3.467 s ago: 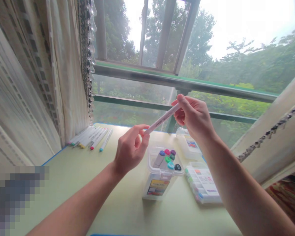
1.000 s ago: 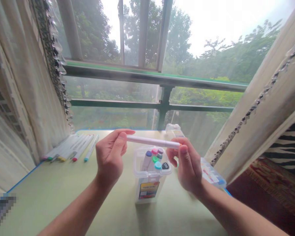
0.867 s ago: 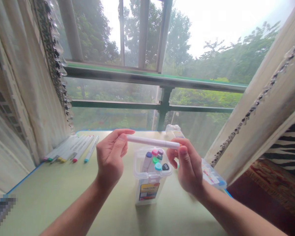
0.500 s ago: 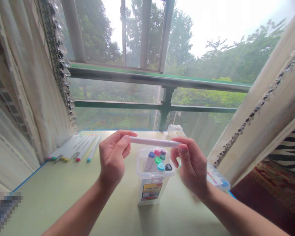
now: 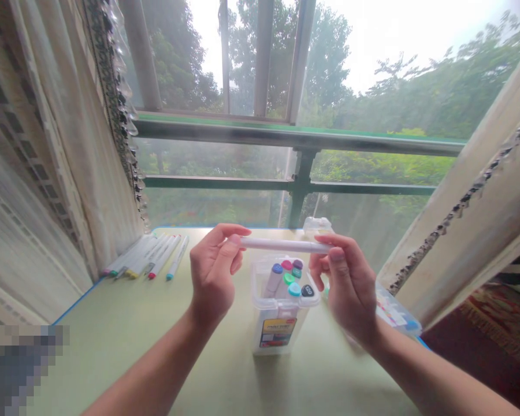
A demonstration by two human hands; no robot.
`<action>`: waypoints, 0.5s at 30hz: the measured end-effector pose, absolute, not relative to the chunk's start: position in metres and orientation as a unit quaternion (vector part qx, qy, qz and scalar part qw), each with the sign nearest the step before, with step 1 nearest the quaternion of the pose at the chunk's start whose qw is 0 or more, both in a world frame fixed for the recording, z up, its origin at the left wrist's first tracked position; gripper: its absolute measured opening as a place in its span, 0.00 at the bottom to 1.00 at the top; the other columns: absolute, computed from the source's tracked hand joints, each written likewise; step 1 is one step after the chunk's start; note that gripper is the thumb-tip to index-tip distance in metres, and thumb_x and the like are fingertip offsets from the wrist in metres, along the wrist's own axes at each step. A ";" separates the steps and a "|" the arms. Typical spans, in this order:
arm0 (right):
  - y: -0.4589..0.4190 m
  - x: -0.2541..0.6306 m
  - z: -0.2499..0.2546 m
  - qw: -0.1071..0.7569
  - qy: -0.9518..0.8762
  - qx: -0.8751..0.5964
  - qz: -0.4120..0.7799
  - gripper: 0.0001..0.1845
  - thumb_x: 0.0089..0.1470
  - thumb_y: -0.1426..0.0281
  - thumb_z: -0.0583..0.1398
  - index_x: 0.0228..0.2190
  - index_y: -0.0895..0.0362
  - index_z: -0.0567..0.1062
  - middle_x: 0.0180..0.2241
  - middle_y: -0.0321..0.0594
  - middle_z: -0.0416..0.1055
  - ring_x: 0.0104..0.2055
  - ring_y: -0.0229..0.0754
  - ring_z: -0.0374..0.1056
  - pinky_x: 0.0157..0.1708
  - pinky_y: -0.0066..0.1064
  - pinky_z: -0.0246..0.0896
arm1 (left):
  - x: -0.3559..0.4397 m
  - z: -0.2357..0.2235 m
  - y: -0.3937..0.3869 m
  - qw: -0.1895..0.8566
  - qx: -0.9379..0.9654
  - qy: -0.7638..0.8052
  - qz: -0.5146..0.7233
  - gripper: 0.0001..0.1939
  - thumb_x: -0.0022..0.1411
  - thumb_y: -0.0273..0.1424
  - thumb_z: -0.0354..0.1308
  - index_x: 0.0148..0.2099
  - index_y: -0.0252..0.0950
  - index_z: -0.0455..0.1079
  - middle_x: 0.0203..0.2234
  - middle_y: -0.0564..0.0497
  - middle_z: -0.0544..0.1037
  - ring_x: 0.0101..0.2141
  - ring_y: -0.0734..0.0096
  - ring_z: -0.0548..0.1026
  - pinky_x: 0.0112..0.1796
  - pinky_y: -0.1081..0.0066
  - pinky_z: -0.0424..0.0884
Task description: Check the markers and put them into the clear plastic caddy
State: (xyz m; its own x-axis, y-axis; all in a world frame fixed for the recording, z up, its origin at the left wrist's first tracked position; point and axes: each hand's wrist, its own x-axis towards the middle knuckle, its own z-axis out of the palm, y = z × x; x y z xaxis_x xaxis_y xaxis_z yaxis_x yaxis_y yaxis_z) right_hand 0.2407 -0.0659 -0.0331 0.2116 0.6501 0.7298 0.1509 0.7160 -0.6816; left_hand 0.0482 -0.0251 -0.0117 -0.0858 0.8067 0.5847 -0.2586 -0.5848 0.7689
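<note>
A white marker (image 5: 281, 245) lies level in the air between my two hands, above a clear plastic box. My left hand (image 5: 214, 268) pinches its left end between thumb and forefinger. The right end is held the same way by my right hand (image 5: 346, 283); the fingers cover both tips. Below stands the open clear box (image 5: 275, 341), upright on the table, with a yellow and dark label on its front. Several markers (image 5: 289, 278) stand inside it, showing blue, pink, purple, green, cyan and black cap ends.
Several white markers (image 5: 149, 254) lie side by side at the table's back left. Behind my right hand is a clear plastic lid or case (image 5: 317, 225). Another clear case (image 5: 398, 315) lies at the right edge of the pale green table (image 5: 164, 341). Curtains (image 5: 69, 133) flank the window.
The whole scene has shifted slightly right in view. Both hands still hold the marker by its ends, at about the same height over the box.
</note>
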 end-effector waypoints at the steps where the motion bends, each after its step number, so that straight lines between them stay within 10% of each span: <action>1: -0.066 0.241 -0.033 0.702 -0.604 -0.334 0.176 0.13 0.71 0.59 0.55 0.45 0.53 0.74 0.24 0.32 0.69 0.18 0.33 0.60 0.16 0.25 0.54 | 0.048 -0.012 -0.025 0.378 0.559 0.245 0.696 0.09 0.64 0.33 0.58 0.38 0.34 0.77 0.15 0.58 0.60 0.17 0.78 0.57 0.19 0.74 0.50; 15: -0.067 0.242 -0.034 0.693 -0.614 -0.341 0.161 0.12 0.72 0.62 0.54 0.43 0.54 0.75 0.22 0.29 0.66 0.18 0.31 0.59 0.17 0.24 0.52 | 0.048 -0.012 -0.026 0.341 0.561 0.261 0.708 0.12 0.68 0.37 0.62 0.42 0.32 0.79 0.18 0.57 0.66 0.17 0.81 0.59 0.18 0.76 0.52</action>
